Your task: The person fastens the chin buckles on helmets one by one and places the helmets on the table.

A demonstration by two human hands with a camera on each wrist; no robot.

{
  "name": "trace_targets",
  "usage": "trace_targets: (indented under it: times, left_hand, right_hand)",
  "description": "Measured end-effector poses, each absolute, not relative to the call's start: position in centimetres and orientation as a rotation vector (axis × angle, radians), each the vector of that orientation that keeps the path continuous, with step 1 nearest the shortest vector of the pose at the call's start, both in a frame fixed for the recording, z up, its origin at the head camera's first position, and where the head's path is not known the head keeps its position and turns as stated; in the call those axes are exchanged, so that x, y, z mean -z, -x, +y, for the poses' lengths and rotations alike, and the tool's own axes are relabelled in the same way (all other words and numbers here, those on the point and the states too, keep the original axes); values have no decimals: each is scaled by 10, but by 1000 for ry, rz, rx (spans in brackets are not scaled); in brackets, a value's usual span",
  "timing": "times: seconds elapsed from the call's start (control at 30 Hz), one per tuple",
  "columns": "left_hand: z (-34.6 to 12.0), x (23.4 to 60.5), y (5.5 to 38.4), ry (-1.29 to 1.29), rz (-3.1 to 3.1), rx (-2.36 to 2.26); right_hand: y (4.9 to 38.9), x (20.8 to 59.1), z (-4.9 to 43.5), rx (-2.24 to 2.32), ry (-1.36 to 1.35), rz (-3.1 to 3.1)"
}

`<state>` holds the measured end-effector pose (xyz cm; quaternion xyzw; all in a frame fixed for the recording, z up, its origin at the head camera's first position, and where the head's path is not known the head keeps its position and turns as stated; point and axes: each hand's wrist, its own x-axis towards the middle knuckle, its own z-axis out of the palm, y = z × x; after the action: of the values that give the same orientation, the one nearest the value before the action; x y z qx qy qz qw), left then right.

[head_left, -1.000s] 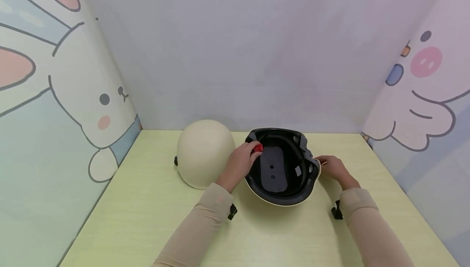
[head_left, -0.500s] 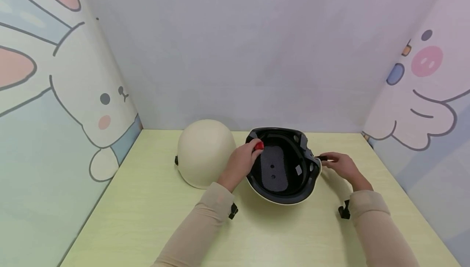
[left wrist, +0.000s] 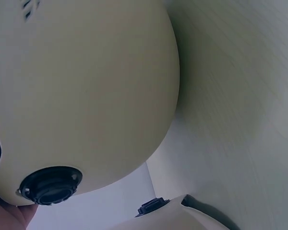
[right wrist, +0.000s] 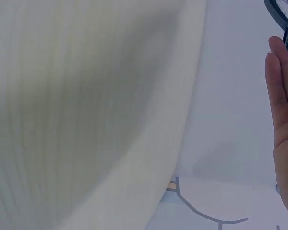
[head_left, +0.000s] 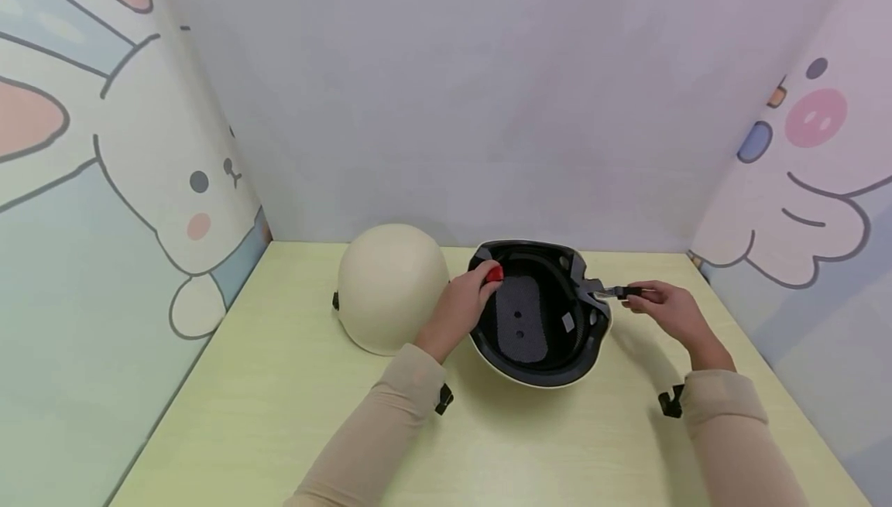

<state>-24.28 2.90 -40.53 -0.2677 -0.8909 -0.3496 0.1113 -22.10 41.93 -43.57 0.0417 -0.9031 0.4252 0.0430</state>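
An upturned cream helmet (head_left: 543, 378) lies with its black padded inside facing up, and its smooth shell (left wrist: 96, 96) fills much of the left wrist view. My left hand (head_left: 460, 303) is at its left rim, thumb and fingers pinching a small red buckle piece (head_left: 495, 273). Off the right rim, my right hand (head_left: 672, 312) pinches the black end of a chin strap (head_left: 613, 292), which stretches out from the helmet. The right wrist view catches the strap (right wrist: 277, 13) above the straight fingers (right wrist: 277, 86).
A second cream helmet (head_left: 390, 290) sits dome up just left of the first, partly behind my left hand. Both stand on a pale wooden table (head_left: 279, 414) against a grey back wall (head_left: 446, 104). Cartoon-printed side walls flank it.
My right hand has moved right and slightly up from the helmet's rim, drawing the strap outward into view. The left hand stays at the left rim with the red piece.
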Motion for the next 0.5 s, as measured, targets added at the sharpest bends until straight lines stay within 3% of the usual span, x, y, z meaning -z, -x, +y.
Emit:
trace_targets:
  times: [0.5]
  left_hand:
    - [29,405,244,815,-2624,1021]
  right_hand:
    - [214,400,405,-1505,-275,-2499]
